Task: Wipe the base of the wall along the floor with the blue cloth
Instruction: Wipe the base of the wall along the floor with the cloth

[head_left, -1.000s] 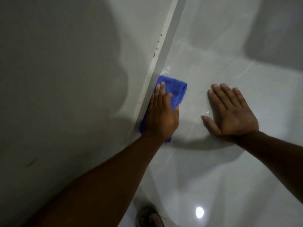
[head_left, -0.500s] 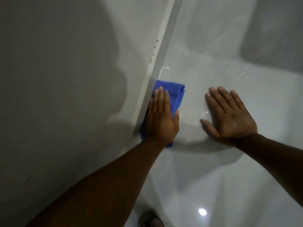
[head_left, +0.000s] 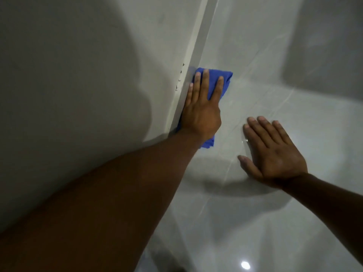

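A person's left hand (head_left: pixel 200 112) is pressing one folded blue cloth (head_left: pixel 225 79) flat against the base of the wall (head_left: pixel 193 67), where the pale skirting strip is meeting the glossy floor (head_left: pixel 294 222). The hand is lying open on the cloth, palm down and fingers extended toward the far end of the strip, not gripping it; four fingertips are showing over the blue fabric, with the outermost one just beside the strip. The cloth is sitting at the junction of wall and floor, its left edge touching the strip, its far corners sticking out beyond the fingertips and one near corner peeking out below the wrist.

The right hand (head_left: pixel 273 156) is resting open and empty on the floor to the right of the cloth, apart from it, palm down with four fingers together and the thumb spread toward the left. Two bare forearms are reaching in from the near edge, the left one crossing the lower left of the view.

A short row of small dark specks (head_left: pixel 179 77), about four, is marking the wall (head_left: pixel 78 75) just left of the strip, beside the cloth's far end. One bright spot of reflected light (head_left: pixel 245 265) is shining on the near floor.
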